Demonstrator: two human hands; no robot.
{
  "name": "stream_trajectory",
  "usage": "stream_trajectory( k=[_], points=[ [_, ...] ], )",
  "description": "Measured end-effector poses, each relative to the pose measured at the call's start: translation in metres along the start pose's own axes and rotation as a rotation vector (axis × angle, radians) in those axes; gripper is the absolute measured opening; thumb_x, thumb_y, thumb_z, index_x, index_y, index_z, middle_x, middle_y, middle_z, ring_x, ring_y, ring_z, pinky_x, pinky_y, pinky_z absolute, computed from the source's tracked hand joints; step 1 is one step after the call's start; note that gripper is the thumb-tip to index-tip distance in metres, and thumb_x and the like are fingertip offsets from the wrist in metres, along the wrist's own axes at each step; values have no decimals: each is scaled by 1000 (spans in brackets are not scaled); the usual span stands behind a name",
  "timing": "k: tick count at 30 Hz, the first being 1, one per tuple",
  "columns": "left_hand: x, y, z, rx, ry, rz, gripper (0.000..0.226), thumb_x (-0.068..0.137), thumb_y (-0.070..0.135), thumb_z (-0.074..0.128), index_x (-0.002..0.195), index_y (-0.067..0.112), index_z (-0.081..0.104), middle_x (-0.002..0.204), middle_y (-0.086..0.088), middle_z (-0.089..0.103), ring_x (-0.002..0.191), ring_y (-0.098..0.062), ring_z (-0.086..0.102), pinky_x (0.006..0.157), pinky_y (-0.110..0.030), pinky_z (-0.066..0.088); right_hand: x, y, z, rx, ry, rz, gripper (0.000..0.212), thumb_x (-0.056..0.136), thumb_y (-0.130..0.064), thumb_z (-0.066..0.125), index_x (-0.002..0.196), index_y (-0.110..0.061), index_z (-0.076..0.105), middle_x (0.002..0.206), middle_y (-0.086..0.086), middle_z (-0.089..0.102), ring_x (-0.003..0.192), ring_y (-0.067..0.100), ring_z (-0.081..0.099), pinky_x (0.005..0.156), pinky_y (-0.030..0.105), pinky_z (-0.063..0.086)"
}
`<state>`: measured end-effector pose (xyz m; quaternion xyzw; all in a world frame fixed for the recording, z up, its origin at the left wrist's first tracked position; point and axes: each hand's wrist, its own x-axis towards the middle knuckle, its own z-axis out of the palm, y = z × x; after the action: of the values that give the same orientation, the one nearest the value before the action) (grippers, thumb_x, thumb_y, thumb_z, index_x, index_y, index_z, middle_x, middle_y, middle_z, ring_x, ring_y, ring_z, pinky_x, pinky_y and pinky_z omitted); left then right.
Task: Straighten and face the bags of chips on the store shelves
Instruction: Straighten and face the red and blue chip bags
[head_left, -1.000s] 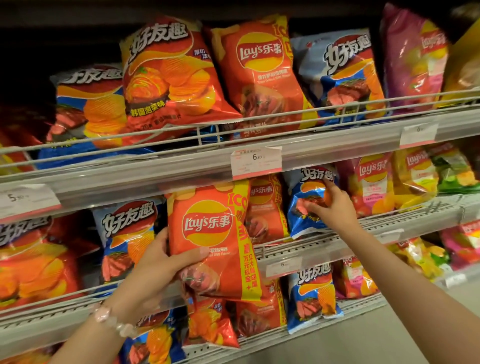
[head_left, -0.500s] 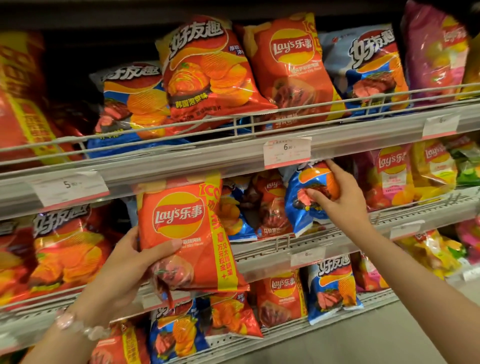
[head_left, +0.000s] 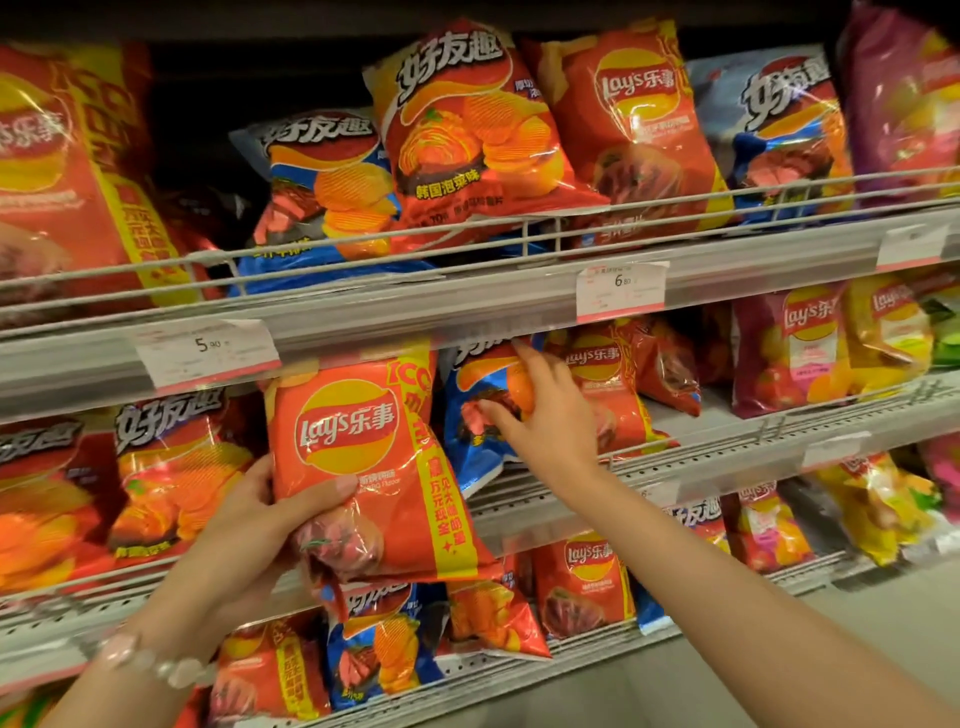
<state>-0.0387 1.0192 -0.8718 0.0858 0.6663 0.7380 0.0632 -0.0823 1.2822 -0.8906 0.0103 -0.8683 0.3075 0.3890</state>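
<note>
Now holding two bags: left hand (head_left: 249, 525) fingers wrapped round red bag (head_left: 363, 467), upright, out in front of middle shelf (head_left: 727, 457). Right hand (head_left: 545, 415) fingers pinching blue bag (head_left: 478, 415), just right of red bag, leaning, nearer to fix.

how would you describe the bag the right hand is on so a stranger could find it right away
Find the white 6.80 price tag on the upper shelf rail. Just below and left of it, on the middle shelf, the right hand grips a blue chip bag. Its neighbours are orange-red Lay's bags, including the large Lay's bag held by the left hand; it is the only blue one there.
</note>
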Motion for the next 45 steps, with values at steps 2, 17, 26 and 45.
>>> stream_trajectory(
  k=[2, 17, 26, 45],
  points=[
    [0, -1, 1, 8, 4, -15, 120, 5, 40, 96, 116, 15, 57, 98, -8, 74, 83, -24, 72, 54, -30, 57, -1, 0, 11, -27, -72, 30, 76, 79, -52, 67, 143, -25, 35, 138, 6, 43, 117, 26, 52, 80, 33, 46],
    [11, -11, 67, -43, -63, -49, 82, 44, 19, 92, 117, 19, 55, 99, -4, 74, 86, -22, 72, 57, -30, 57, -30, 1, -56, 590, -331, 215, 74, 76, -66, 50, 137, -25, 41, 129, -10, 53, 111, -9, 53, 87, 11, 44],
    [32, -20, 146, -25, -94, 52, 85, 40, 27, 87, 118, 21, 53, 99, -1, 74, 90, -20, 72, 66, -31, 58, -16, 22, -86, 664, -251, 372, 70, 55, -37, 86, 109, -36, 41, 97, -23, 54, 81, -16, 58, 63, 3, 44],
    [72, -50, 171, 1777, 94, 502, 129, 55, 73, 72, 150, 34, -6, 156, -12, -4, 144, -33, -8, 110, -63, 11, 48, 176, -153, 572, 164, 453, 55, 79, -30, 75, 123, -18, 44, 99, -12, 58, 83, -2, 60, 59, 13, 49]
  ],
)
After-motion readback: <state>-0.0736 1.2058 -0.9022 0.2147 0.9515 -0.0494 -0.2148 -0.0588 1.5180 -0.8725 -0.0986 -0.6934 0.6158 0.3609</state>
